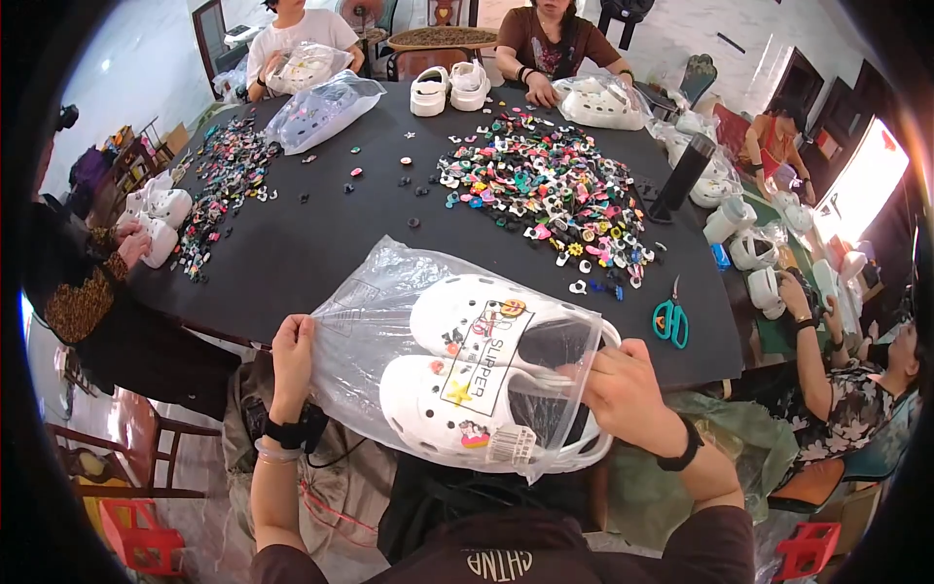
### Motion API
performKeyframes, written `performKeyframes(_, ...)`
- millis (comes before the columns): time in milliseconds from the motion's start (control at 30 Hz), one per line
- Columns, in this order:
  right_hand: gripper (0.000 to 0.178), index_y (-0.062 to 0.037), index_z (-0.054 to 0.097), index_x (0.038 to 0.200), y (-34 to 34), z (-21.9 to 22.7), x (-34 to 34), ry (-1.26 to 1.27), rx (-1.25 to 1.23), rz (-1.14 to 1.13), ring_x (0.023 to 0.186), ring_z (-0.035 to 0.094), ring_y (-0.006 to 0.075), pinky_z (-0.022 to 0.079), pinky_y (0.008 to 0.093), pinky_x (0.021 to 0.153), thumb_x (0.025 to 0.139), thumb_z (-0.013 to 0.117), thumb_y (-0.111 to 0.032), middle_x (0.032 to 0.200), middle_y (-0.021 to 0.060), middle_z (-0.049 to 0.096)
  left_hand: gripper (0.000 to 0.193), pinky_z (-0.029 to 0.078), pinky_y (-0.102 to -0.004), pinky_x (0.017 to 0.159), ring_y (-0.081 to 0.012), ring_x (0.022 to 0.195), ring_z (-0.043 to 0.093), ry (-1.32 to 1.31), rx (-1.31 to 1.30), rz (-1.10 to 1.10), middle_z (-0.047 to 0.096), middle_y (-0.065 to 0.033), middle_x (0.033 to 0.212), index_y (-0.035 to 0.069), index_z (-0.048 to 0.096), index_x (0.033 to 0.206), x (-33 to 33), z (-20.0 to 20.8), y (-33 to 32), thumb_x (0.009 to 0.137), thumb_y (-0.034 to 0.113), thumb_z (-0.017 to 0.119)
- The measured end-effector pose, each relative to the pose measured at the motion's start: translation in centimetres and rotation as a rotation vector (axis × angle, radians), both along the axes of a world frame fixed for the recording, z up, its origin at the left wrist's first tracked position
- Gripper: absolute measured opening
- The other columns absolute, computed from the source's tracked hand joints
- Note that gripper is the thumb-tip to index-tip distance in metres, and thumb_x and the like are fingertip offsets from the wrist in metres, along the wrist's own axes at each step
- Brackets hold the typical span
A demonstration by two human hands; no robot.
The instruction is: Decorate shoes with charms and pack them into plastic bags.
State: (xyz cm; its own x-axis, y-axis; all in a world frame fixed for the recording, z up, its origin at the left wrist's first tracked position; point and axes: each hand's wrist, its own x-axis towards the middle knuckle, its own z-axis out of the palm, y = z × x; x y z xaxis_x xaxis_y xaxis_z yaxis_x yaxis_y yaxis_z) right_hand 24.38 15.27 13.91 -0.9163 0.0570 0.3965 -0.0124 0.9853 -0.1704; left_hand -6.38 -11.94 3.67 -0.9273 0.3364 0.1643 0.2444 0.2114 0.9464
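Observation:
A pair of white clogs (449,394) with colourful charms lies inside a clear plastic bag (360,282) before me, toes to the left. My left hand (292,355) pinches the bag's left edge, pulling the film into creases. At the bag's right-hand mouth, the fingers of my right hand (630,394) are curled over the clogs' heel end. Their heel straps stick out past the film there. My right fingertips are partly hidden by the film and clogs. A printed box marks the bag, and a barcode label (512,445) sits near its lower right corner.
Teal-handled scissors (670,321) lie to the right on the black table (292,234). Beyond is a big pile of shoe charms (545,185), with another pile (219,185) at left. A black cylinder (683,175) stands at right. Several people handle white clogs around the table.

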Motion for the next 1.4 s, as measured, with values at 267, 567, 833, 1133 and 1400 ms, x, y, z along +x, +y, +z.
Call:
performKeyframes(267,0.026,-0.0115,0.066,0.092,-0.6,-0.8,1.9,0.049,0.187,0.003,0.071,0.051,0.013,0.031,0.0313,0.07,0.068,0.058,-0.007,0.079,-0.004,0.056,0.027,0.043,-0.0247,0.073,-0.0103,0.079,0.052,0.064,-0.383,-0.435,0.056,-0.0038,0.085,-0.005,0.054,0.103,-1.6,1.1,-0.6,0.091,0.019,0.054)
performKeyframes(567,0.035,-0.0033,0.061,0.103,-2.8,-0.3,1.0,0.08,0.305,0.199,0.077,0.05,0.0122,0.035,0.0267,0.065,0.07,0.054,-0.012,0.087,-0.0012,0.053,0.042,0.042,-0.0232,0.083,-0.0104,0.095,0.052,-0.098,-0.072,-0.582,0.058,-0.0045,0.109,-0.002,0.051,0.122,-1.0,5.8,6.0,0.094,0.028,0.051)
performKeyframes(833,0.027,-0.0058,0.062,0.095,-1.6,-1.5,2.1,0.013,0.379,0.148,0.073,0.049,0.0119,0.034,0.0267,0.066,0.07,0.054,-0.011,0.077,-0.0017,0.048,0.037,0.032,-0.0189,0.056,-0.0034,0.063,0.038,0.03,-0.087,-0.352,0.048,0.0068,0.065,-0.001,0.06,0.076,-0.3,5.0,4.0,0.09,0.033,0.059)
performKeyframes(1133,0.026,-0.0123,0.063,0.092,-0.4,-0.4,2.3,0.117,0.136,-0.097,0.069,0.052,0.0136,0.029,0.032,0.07,0.067,0.064,-0.005,0.076,-0.0034,0.053,0.035,0.041,-0.023,0.072,-0.0088,0.082,0.049,0.101,-0.129,-0.231,0.055,-0.0018,0.088,0.0,0.054,0.11,-3.8,3.3,-2.2,0.091,0.029,0.057)
performKeyframes(1400,0.02,-0.0103,0.062,0.089,0.4,-1.0,1.8,0.265,0.01,-0.275,0.068,0.051,0.0165,0.028,0.0327,0.069,0.07,0.066,-0.006,0.075,-0.0011,0.053,0.046,0.043,-0.028,0.084,-0.0142,0.1,0.051,0.085,-0.129,-0.333,0.053,-0.0066,0.116,-0.006,0.039,0.131,3.9,-0.6,-3.2,0.097,0.026,0.044)
